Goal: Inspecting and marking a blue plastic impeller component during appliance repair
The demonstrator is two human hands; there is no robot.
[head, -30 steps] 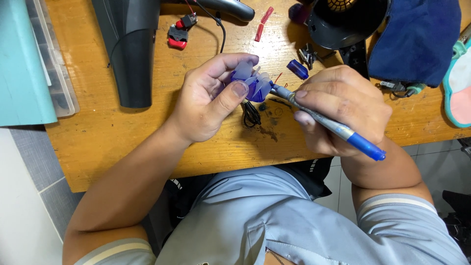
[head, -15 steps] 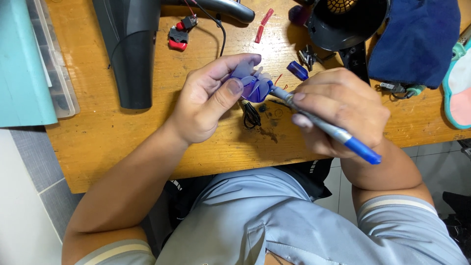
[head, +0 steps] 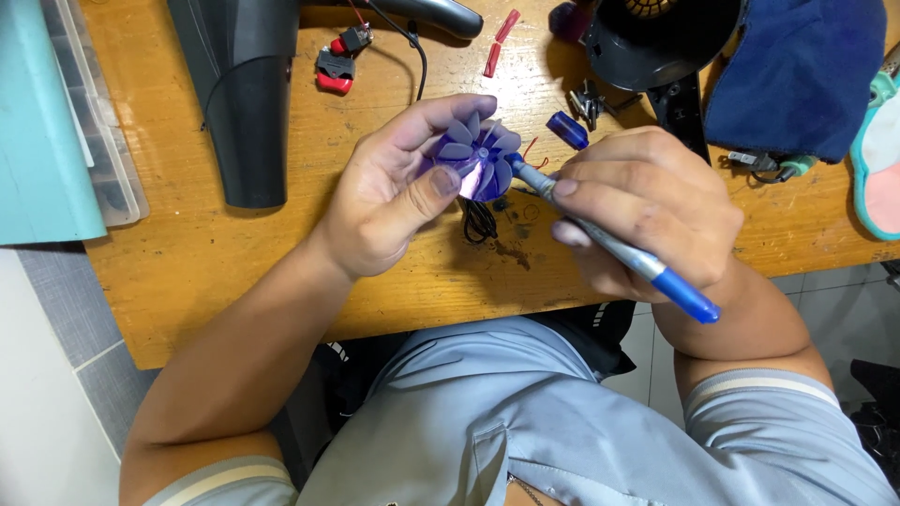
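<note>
Above the table (head: 281,281), well in from its near edge with bare wood below, a purple fan (head: 473,159) is being pinched in the left hand (head: 394,197), blades up, while a tool (head: 609,245) is being gripped in the right hand (head: 647,211), its long axis slanting up-left, tip at the fan's hub.

Bright even light, soft shadows beneath hands, sharp focus, slight edge distortion

Above the wooden surface (head: 281,272), the left hand (head: 394,192) pinches a purple fan wheel (head: 476,164) between thumb and fingers. The right hand (head: 647,211) grips a blue-handled tool (head: 619,251), its tip touching the wheel's hub. A black dryer housing (head: 239,94) lies well to the left.
</note>
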